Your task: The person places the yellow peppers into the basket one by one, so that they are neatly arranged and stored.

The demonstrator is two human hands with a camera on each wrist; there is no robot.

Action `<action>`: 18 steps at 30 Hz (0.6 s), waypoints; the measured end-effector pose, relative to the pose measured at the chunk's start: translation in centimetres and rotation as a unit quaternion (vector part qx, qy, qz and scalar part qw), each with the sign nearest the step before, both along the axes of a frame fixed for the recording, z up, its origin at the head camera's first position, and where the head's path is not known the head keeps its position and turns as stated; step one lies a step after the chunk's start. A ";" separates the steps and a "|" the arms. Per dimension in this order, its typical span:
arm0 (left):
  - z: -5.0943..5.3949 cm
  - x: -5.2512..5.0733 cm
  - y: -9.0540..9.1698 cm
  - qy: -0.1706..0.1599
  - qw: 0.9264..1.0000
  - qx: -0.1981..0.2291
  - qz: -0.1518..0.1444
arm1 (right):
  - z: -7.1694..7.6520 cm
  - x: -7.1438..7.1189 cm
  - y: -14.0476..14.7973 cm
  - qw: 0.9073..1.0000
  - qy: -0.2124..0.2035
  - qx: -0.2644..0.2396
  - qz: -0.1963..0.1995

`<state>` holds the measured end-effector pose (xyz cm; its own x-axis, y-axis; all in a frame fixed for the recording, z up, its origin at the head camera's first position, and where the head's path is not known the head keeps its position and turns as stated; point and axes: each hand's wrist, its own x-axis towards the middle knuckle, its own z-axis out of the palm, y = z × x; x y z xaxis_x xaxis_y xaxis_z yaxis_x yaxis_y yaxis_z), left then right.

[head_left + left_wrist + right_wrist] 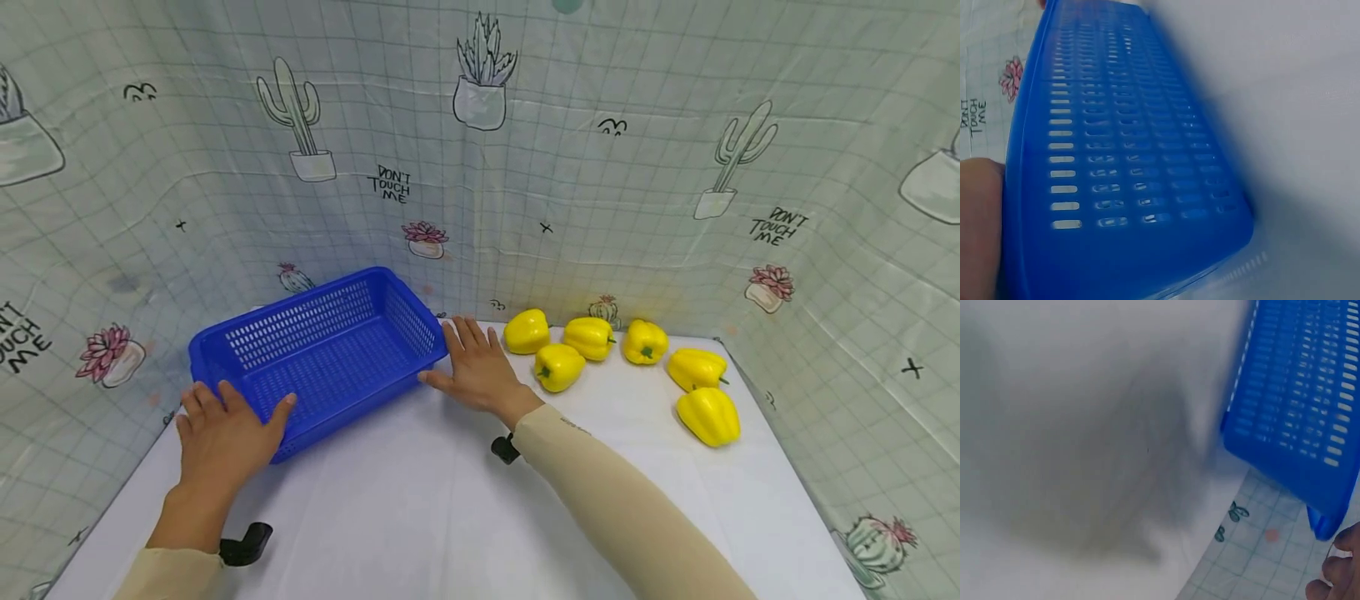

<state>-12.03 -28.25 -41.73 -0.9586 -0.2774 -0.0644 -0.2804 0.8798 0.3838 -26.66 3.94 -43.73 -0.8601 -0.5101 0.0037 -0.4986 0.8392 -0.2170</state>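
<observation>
A blue plastic basket (330, 362) with slotted walls stands at an angle on the left of the white table, nothing inside it. My left hand (228, 437) is at its near left corner, fingers extended and thumb spread toward the near rim. At the right corner is my right hand (482, 371), its fingers straight and thumb out to the side. In the left wrist view, part of the hand (980, 225) lies beside the basket's rim (1015, 187). The right wrist view shows curved fingertips (1338, 569) close by the basket corner (1329, 519); contact there is unclear.
Several yellow bell peppers lie at the back right of the white table (420, 500), one (559, 367) nearest my right hand and another (708, 416) farthest right. A patterned cloth (525, 167) hangs behind the table and along both sides.
</observation>
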 end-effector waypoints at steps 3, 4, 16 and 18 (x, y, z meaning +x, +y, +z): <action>-0.2 -0.1 -0.1 0.003 1.000 0.003 -0.002 | -0.2 -0.1 -0.6 0.999 -0.027 -0.011 0.013; -0.3 -0.2 -0.1 0.006 1.000 0.001 -0.006 | -0.3 0.0 -0.6 0.999 -0.033 -0.011 0.013; -0.3 -0.6 -0.1 -0.014 0.995 -0.012 -0.099 | -1.0 5.1 3.8 0.999 0.019 -0.017 0.028; -0.3 -0.5 -0.1 -0.016 0.994 -0.015 -0.111 | -1.2 6.6 5.0 0.999 0.030 -0.024 0.036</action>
<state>-12.53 -28.32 -42.02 -0.9939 -0.0615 -0.0912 -0.0899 0.9323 0.3505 -20.06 8.90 -44.94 -0.8188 -0.5684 0.0806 -0.5706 0.7903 -0.2232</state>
